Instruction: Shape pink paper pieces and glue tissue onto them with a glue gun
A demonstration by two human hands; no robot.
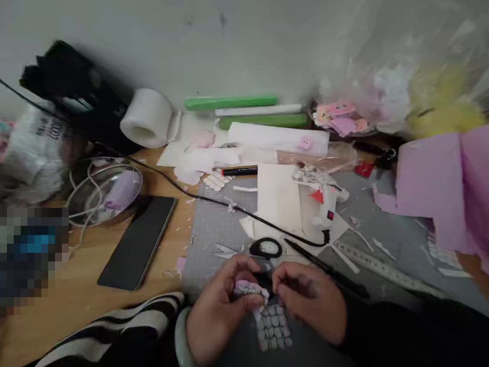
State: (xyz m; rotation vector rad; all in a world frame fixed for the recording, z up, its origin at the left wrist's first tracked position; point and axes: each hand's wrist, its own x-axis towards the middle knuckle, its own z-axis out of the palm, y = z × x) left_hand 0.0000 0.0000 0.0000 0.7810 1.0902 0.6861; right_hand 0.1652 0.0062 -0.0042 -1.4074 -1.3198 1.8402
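Near the front of the grey mat, my left hand [217, 311] is closed around a small pink-and-white piece with dark lines [250, 288], pinched between thumb and fingers. My right hand [315, 300] meets it from the right, thumb and fingertips pressed together; whatever they grip is hidden. Just below the fingers is a white piece with a dark brick-like grid [274, 329]; I cannot tell whether it joins the held piece. Black-handled scissors [266, 248] lie beyond my hands, partly covered. A black pen-like tool [328, 267] lies beside my right hand.
A white glue gun [327, 208] rests on paper, its black cord [214, 200] crossing the mat. Left are a phone [138, 243], a clear bowl [105, 193] and a paper roll [147, 117]. A ruler [385, 270] and pink sheets [431, 178] lie right; scraps are scattered around.
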